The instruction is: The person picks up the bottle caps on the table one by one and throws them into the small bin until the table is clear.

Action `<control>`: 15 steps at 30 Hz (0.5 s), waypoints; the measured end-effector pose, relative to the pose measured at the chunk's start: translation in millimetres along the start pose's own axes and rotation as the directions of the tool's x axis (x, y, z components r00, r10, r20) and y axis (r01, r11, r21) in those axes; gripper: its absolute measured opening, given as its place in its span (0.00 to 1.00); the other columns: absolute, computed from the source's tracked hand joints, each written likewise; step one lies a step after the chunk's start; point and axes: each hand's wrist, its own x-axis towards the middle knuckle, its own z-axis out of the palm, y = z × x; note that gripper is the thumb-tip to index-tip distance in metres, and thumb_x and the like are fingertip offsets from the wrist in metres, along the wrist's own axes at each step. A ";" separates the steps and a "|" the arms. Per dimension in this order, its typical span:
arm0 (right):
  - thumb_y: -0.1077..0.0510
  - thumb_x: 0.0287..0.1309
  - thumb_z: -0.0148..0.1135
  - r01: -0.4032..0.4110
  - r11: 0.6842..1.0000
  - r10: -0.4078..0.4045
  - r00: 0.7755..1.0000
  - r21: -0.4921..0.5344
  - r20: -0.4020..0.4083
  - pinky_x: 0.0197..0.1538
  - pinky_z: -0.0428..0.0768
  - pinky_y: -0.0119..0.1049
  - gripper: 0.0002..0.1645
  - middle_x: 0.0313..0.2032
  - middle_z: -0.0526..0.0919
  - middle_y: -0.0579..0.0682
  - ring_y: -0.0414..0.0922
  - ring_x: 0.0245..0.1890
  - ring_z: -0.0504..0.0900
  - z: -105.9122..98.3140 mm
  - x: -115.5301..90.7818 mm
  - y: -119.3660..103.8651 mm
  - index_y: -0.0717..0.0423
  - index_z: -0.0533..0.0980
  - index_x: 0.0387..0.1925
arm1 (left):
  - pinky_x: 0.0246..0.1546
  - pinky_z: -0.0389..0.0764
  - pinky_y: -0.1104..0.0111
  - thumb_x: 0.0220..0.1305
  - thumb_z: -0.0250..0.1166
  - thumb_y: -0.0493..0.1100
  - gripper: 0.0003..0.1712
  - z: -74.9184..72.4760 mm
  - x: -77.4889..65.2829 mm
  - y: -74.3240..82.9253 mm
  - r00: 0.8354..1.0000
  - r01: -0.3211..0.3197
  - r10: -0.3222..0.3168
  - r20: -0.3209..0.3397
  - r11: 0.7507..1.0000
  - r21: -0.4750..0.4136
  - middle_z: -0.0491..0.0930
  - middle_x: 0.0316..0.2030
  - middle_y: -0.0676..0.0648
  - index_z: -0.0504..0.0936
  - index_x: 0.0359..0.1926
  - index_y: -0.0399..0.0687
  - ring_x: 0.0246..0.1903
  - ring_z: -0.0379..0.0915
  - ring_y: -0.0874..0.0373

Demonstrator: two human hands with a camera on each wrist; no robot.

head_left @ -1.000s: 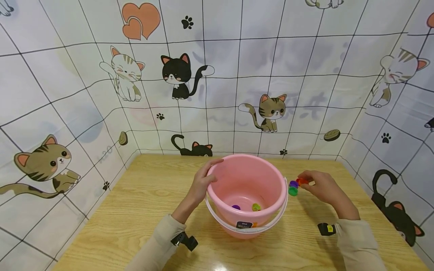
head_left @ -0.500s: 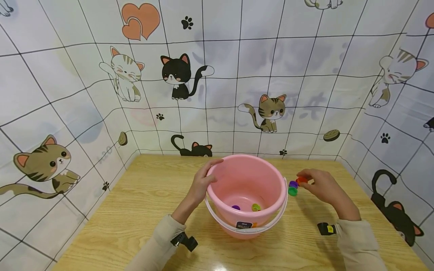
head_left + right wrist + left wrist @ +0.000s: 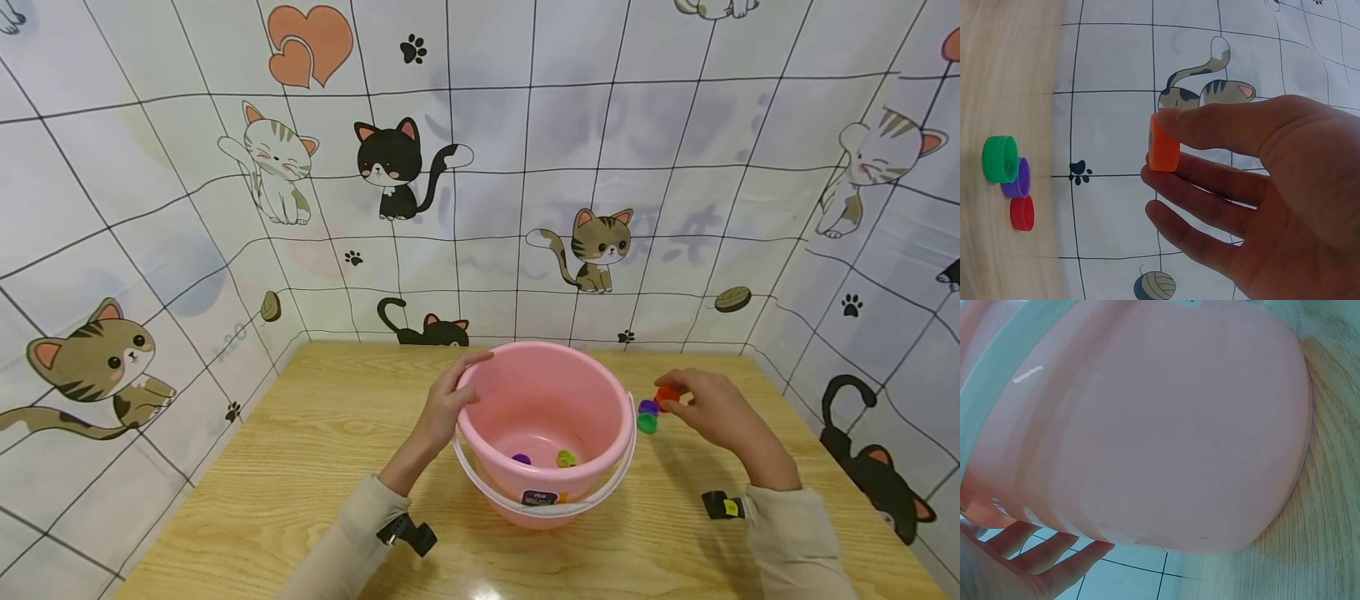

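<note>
A pink bucket (image 3: pixel 551 387) with a white handle stands upright on the table. My left hand (image 3: pixel 445 410) grips its rim on the left side, thumb at the inner edge and fingers along the outside. To the right of the bucket, my right hand (image 3: pixel 712 407) pinches an orange bottle cap (image 3: pixel 1165 147) between thumb and fingers, raised above the table. Below it stand a green cap (image 3: pixel 1000 159), a purple cap (image 3: pixel 1017 179) and a red cap (image 3: pixel 1022 214) close together. Inside the bucket lie a purple cap (image 3: pixel 522 459) and a yellow-green cap (image 3: pixel 566 458).
The wood-grain table (image 3: pixel 330 467) reaches back to a white backdrop (image 3: pixel 487 208) with black grid lines and cartoon cats, which also closes off both sides. The white bucket handle (image 3: pixel 525 506) hangs down across the bucket's front.
My right hand has risen slightly with the orange cap. My left hand stays at the bucket's rim, and the bucket and the other caps have not moved.
</note>
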 end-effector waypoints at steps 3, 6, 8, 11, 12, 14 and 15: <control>0.57 0.54 0.67 0.011 1.000 -0.011 1.000 0.001 -0.006 0.42 0.82 0.51 0.20 0.40 0.85 0.55 0.54 0.41 0.82 -4.0 -0.2 -3.8 0.60 0.79 0.49 | 0.43 0.79 0.42 0.52 0.51 0.32 0.34 -0.2 0.4 -0.3 1.000 0.004 -0.004 -0.002 1.000 -0.004 0.73 0.59 0.43 0.73 0.63 0.53 0.51 0.74 0.40; 0.58 0.55 0.67 0.019 1.000 -0.019 1.000 0.000 -0.014 0.42 0.82 0.51 0.20 0.40 0.85 0.55 0.54 0.42 0.81 -7.3 -0.6 -8.0 0.60 0.79 0.49 | 0.43 0.79 0.43 0.53 0.50 0.30 0.34 -0.2 -0.5 4.5 1.000 0.007 -0.007 0.006 1.000 -0.013 0.72 0.60 0.40 0.72 0.64 0.50 0.52 0.73 0.37; 0.58 0.55 0.66 0.016 1.000 -0.016 1.000 -0.004 -0.013 0.42 0.82 0.51 0.20 0.41 0.84 0.55 0.54 0.42 0.81 -8.7 -0.6 -10.8 0.60 0.78 0.49 | 0.44 0.79 0.43 0.54 0.49 0.29 0.34 0.3 -2.9 13.2 1.000 0.010 -0.010 0.016 1.000 -0.015 0.70 0.61 0.37 0.71 0.64 0.46 0.53 0.71 0.35; 0.58 0.56 0.65 0.005 1.000 -0.005 1.000 -0.010 -0.007 0.42 0.82 0.51 0.20 0.41 0.84 0.55 0.54 0.42 0.81 -10.2 -1.3 -14.0 0.60 0.78 0.50 | 0.45 0.78 0.42 0.54 0.48 0.27 0.34 0.5 -6.5 27.3 0.999 0.020 -0.019 0.037 1.000 -0.013 0.68 0.62 0.33 0.68 0.65 0.40 0.54 0.70 0.32; 0.58 0.56 0.65 0.002 1.000 -0.002 1.000 -0.010 -0.004 0.43 0.82 0.51 0.21 0.42 0.84 0.55 0.54 0.43 0.81 -10.6 -1.6 -15.0 0.60 0.78 0.51 | 0.46 0.77 0.41 0.55 0.48 0.26 0.34 0.5 -6.9 29.2 0.999 0.022 -0.021 0.044 1.000 -0.013 0.68 0.63 0.32 0.68 0.66 0.39 0.54 0.69 0.32; 0.57 0.56 0.65 -0.003 1.000 0.003 1.000 -0.014 -0.003 0.43 0.82 0.52 0.21 0.42 0.84 0.55 0.54 0.43 0.81 -11.2 -2.2 -16.4 0.59 0.78 0.51 | 0.46 0.77 0.41 0.54 0.48 0.26 0.34 0.1 -6.0 26.9 0.999 0.027 -0.026 0.048 1.000 -0.016 0.68 0.63 0.32 0.67 0.66 0.39 0.54 0.69 0.32; 0.58 0.56 0.65 -0.001 1.000 0.001 1.000 -0.017 -0.004 0.44 0.81 0.53 0.21 0.42 0.84 0.55 0.54 0.44 0.81 -11.3 -2.2 -17.0 0.59 0.78 0.51 | 0.46 0.77 0.40 0.55 0.48 0.26 0.34 -0.3 -4.9 23.9 0.998 0.029 -0.028 0.049 0.999 -0.021 0.68 0.63 0.32 0.67 0.66 0.39 0.54 0.70 0.32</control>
